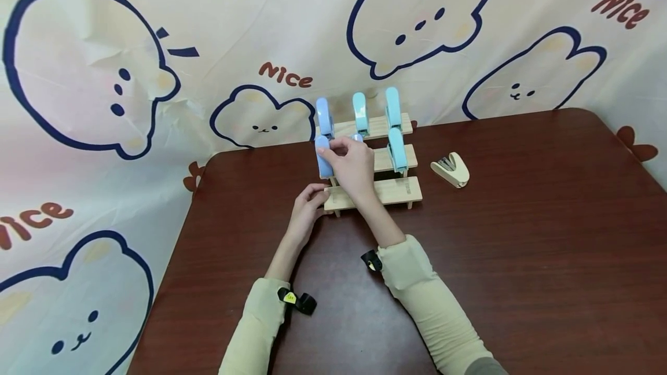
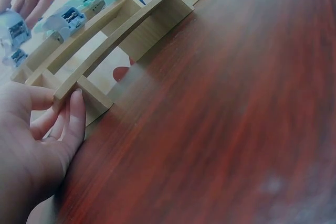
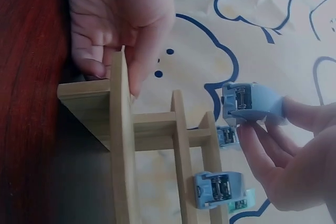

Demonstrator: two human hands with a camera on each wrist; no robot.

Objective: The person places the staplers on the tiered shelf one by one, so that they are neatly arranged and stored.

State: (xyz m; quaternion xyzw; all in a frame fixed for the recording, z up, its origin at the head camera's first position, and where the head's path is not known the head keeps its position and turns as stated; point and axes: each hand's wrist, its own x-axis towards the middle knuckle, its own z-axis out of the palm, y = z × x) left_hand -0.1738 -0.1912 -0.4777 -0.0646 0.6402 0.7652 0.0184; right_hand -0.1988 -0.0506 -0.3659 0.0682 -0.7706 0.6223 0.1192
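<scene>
A three-tier wooden rack (image 1: 398, 190) stands toward the back of the table. My left hand (image 1: 306, 213) grips the left end of its front tier, thumb on one side and fingers beneath, as the left wrist view shows. My right hand (image 1: 356, 169) pinches a periwinkle-blue mini stapler (image 3: 254, 102) at the left end of the middle tier; whether it touches the wood I cannot tell. Another blue stapler (image 3: 219, 188) on the middle tier is mostly behind my right hand in the head view. A teal stapler (image 1: 397, 150) sits at that tier's right end.
Along the back tier are a blue stapler (image 1: 325, 117) and two teal ones, the middle one (image 1: 361, 113) and the right one (image 1: 393, 107). A cream stapler (image 1: 452, 170) lies on the brown table (image 1: 521, 236) right of the rack. Behind hangs a patterned cloth (image 1: 250, 28).
</scene>
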